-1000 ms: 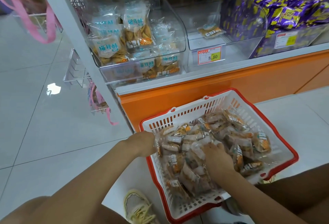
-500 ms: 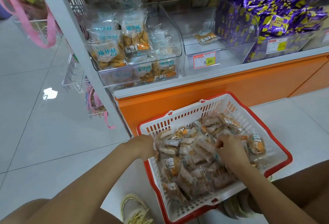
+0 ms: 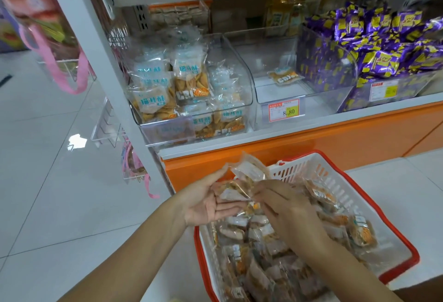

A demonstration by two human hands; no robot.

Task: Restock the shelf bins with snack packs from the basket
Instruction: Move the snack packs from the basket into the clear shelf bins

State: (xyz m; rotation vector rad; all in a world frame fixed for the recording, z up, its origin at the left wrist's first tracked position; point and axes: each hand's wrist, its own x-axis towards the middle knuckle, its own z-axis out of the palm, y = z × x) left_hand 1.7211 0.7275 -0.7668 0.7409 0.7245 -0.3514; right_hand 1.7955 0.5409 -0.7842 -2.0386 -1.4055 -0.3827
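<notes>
The red-rimmed white basket (image 3: pixel 296 170) sits on the floor below the shelf, full of small clear snack packs (image 3: pixel 263 265). Just above its near-left corner I hold up a few snack packs (image 3: pixel 244 178) between both hands. My left hand (image 3: pixel 206 202) is palm up with straight fingers under them, its thumb against a pack's corner. My right hand (image 3: pixel 284 208) pinches the same packs from the right with curled fingers. On the shelf, the middle clear bin (image 3: pixel 275 102) holds a single pack (image 3: pixel 285 77).
The left clear bin (image 3: pixel 239 66) is packed with larger crisp bags. A bin of purple packs (image 3: pixel 383 50) stands to the right. An orange shelf base (image 3: pixel 335 143) is behind the basket. A wire rack (image 3: pixel 107 131) with pink loops hangs off the white shelf post (image 3: pixel 103 66).
Both hands have come up out of the basket with a few packs. The left hand turned palm up under them. The view has tilted up toward the shelf.
</notes>
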